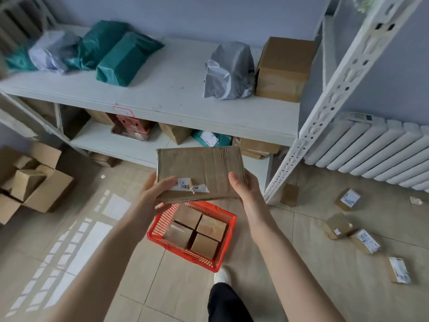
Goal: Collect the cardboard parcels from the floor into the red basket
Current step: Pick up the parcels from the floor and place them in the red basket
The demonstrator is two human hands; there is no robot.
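No legible text anywhere. Torn label on held parcel (pixel 201 173) showed only barcode marks, too blurred to read. Shipping labels on floor parcels (pixel 350 198) and red-edged tag (pixel 122 111) on shelf edge (pixel 162 112) were unreadable too.

A parcel storeroom: white metal shelves (pixel 162 89) carry bagged parcels (pixel 125 59) and boxes (pixel 283 68), empty cartons (pixel 34 182) pile at the tiled floor's (pixel 116 263) left edge, by a radiator (pixel 371 152).
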